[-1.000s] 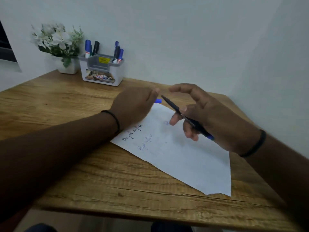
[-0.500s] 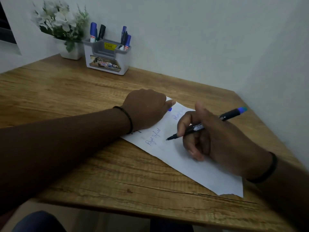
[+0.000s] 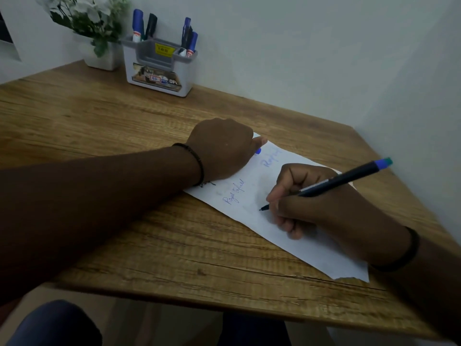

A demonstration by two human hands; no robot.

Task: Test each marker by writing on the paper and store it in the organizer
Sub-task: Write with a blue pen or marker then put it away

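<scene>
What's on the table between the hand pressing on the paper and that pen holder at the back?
Nothing: the head view shows only bare wooden table between the left hand and the organizer.

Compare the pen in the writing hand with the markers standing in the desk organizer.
The slim black pen with a blue end lies slanted in the right hand, tip at the white paper; the thicker blue and black markers stand upright in the grey-and-white organizer, untouched. Both kinds carry blue parts.
</scene>
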